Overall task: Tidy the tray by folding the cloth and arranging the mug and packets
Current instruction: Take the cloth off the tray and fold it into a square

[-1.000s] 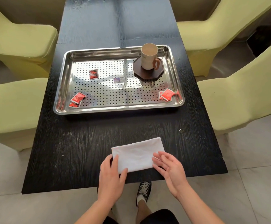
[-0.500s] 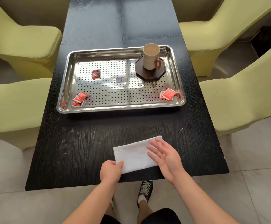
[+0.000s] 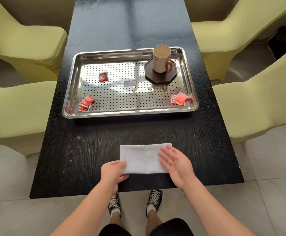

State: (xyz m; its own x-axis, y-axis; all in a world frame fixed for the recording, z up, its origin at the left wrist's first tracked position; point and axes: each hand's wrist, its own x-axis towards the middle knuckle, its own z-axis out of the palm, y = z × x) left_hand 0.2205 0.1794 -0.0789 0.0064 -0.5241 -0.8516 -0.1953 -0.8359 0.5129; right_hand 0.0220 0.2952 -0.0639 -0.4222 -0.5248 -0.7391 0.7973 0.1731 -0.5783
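The near left chair [image 3: 16,108] stands close against the left edge of the black table [image 3: 91,143]. A bare strip of table runs down the left side of the steel tray [image 3: 121,114]. Inside the tray, the left packet pair [image 3: 86,103] overlaps in the near-left corner, and the single packet [image 3: 103,77] lies apart, farther back. A wide band of bare tabletop separates the tray's near rim from the white cloth [image 3: 142,157], which lies folded in a rectangle close to the table's near edge. The left hand [image 3: 113,172] pinches the cloth's near-left corner, thumb on top. The right hand [image 3: 174,162] is spread, palm up, at the cloth's right end; whether it touches the cloth I cannot tell. The mug [image 3: 161,60] stands upright on a dark octagonal coaster [image 3: 157,78] in the tray's far-right corner, and the right packet pair [image 3: 180,99] sits in the near-right corner. The near right chair [image 3: 258,106] crowds the table's right edge.

Half a second ago the cloth lay slanted, right end farther away; now its long edges run nearly parallel to the table edge. A second ago the left hand lay flat on that corner. Mug and packets have not shifted in the tray.

A small sticker [image 3: 130,83] at the tray's centre carries print too fine to read, as do the packets.
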